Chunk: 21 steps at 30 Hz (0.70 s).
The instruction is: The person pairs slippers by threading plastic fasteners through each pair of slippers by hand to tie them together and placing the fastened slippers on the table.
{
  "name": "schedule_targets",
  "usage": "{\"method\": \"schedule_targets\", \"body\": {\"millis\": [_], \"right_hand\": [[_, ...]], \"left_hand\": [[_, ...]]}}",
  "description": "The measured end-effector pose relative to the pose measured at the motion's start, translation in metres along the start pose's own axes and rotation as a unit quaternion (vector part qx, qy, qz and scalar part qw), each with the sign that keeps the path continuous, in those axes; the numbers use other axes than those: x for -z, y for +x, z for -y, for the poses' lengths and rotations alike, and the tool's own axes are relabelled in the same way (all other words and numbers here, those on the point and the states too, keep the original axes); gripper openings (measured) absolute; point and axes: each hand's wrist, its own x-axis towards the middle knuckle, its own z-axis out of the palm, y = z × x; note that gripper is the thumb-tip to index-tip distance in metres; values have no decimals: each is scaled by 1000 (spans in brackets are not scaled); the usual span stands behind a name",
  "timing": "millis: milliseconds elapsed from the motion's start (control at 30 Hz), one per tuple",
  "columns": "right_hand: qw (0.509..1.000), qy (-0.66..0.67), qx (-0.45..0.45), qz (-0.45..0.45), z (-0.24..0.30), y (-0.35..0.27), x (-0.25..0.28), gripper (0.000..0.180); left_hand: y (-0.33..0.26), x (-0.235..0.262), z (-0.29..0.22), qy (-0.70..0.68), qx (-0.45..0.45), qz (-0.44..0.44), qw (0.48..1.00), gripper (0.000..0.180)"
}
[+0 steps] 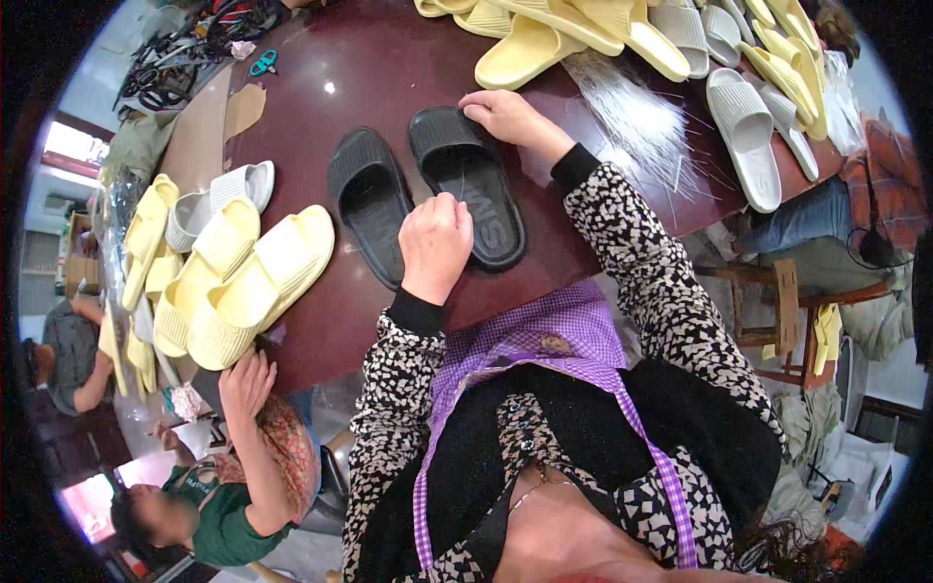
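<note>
Black ribbed rubber-looking slides lie paired within easy reach on the glossy dark-red worktop; my right hand holds one's far toe, I judge to steady it, while my left hand curls nearer, its grip hidden.

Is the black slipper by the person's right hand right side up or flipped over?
Right side up: on the black slipper, the ribbed strap and footbed face upward.
</note>
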Motion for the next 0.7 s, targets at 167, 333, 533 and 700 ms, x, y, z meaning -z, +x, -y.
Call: {"method": "schedule_targets", "body": {"millis": [167,333,533,700], "right_hand": [[995,-26,-66,68,-2,16,-9,30],[997,-53,-20,53,-15,15,-14,31],[984,124,-11,-131,-13,-3,-18,21],[970,180,-77,-148,-15,-3,-25,15]], "left_hand": [[-2,5,-3,14,14,-3,1000,16],[0,7,3,24,-10,-30,999,14],[-2,14,6,-92,-17,-20,995,10],[0,16,-18,-208,-10,27,978,8]]}}
